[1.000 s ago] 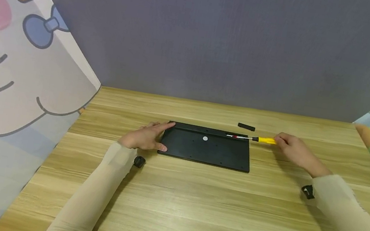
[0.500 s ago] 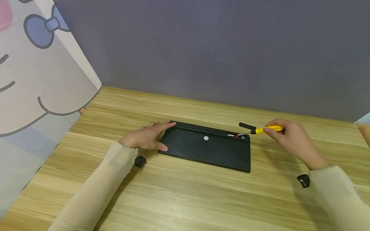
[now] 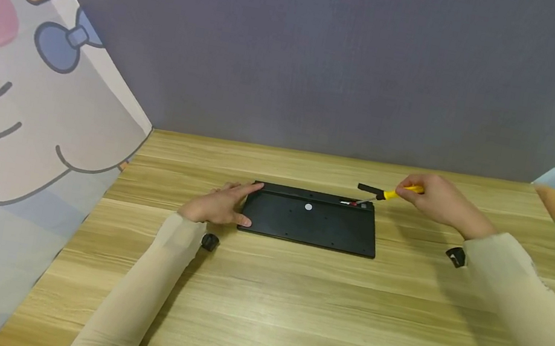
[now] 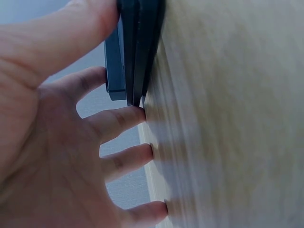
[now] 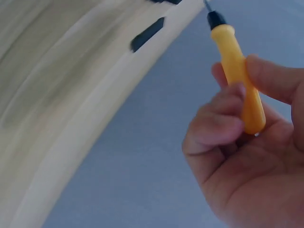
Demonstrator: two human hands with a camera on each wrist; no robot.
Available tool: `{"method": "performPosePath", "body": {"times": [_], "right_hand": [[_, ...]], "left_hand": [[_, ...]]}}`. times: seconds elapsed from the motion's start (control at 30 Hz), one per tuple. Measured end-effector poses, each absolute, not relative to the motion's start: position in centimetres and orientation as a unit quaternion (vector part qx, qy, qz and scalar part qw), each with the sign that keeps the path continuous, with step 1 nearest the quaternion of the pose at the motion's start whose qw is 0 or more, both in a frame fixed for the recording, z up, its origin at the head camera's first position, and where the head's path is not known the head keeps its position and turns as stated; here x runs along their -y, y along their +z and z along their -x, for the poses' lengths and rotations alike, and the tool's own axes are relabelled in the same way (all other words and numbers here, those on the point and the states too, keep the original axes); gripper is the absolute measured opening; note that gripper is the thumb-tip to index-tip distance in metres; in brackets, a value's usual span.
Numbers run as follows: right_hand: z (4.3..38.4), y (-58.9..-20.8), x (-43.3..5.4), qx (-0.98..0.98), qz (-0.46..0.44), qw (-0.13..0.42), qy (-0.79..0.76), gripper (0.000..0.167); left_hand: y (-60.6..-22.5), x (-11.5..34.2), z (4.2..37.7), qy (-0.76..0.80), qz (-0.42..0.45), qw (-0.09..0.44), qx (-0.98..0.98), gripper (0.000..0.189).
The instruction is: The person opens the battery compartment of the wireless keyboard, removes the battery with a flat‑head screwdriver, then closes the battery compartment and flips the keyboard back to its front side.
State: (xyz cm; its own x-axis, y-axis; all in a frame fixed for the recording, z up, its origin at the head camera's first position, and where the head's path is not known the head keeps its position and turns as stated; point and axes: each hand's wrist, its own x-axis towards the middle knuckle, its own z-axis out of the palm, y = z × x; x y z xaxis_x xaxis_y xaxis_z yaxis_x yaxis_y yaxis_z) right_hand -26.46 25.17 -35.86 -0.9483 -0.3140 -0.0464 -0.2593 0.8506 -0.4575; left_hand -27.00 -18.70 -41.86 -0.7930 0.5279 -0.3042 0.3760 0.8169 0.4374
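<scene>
A black keyboard [image 3: 309,221] lies face down on the table, its raised ridge along the far edge. In the ridge's right end is an open battery slot with a red-and-white battery [image 3: 348,203]. My left hand [image 3: 217,206] rests on the keyboard's left end with spread fingers; in the left wrist view the thumb [image 4: 61,40] presses its face. My right hand [image 3: 435,202] grips a yellow-handled screwdriver [image 3: 399,194], tilted with the handle raised and the tip at the slot. The right wrist view shows fingers and thumb around the handle [image 5: 237,71].
A small black battery cover [image 3: 370,188] lies on the wooden table [image 3: 286,315] just behind the keyboard's right end. A grey panel [image 3: 329,59] stands along the table's far edge. Cartoon-printed cloth [image 3: 18,111] hangs at the left side.
My right hand has risen and moved slightly left, tipping the screwdriver from nearly flat to slanted, its tip staying at the slot. My left hand and the keyboard have stayed put.
</scene>
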Motion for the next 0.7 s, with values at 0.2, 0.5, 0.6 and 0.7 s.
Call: {"method": "performPosePath", "body": {"times": [0.2, 0.5, 0.6, 0.7], "right_hand": [[27.0, -37.1, -26.4, -0.954, 0.152, 0.089, -0.241, 0.032], [27.5, -39.6, -27.6, -0.942, 0.158, 0.124, -0.267, 0.033], [27.4, -40.3, -27.8, -0.937, 0.162, 0.136, -0.279, 0.031], [27.4, -40.8, -27.9, -0.935, 0.161, 0.141, -0.284, 0.03]], "left_hand": [[-42.1, 18.7, 27.1, 0.179, -0.241, 0.209, -0.931, 0.092], [-42.1, 18.7, 27.1, 0.179, -0.239, 0.206, -0.932, 0.093], [-42.1, 18.7, 27.1, 0.178, -0.242, 0.204, -0.932, 0.093], [-42.1, 18.7, 27.1, 0.178, -0.242, 0.204, -0.932, 0.092]]}}
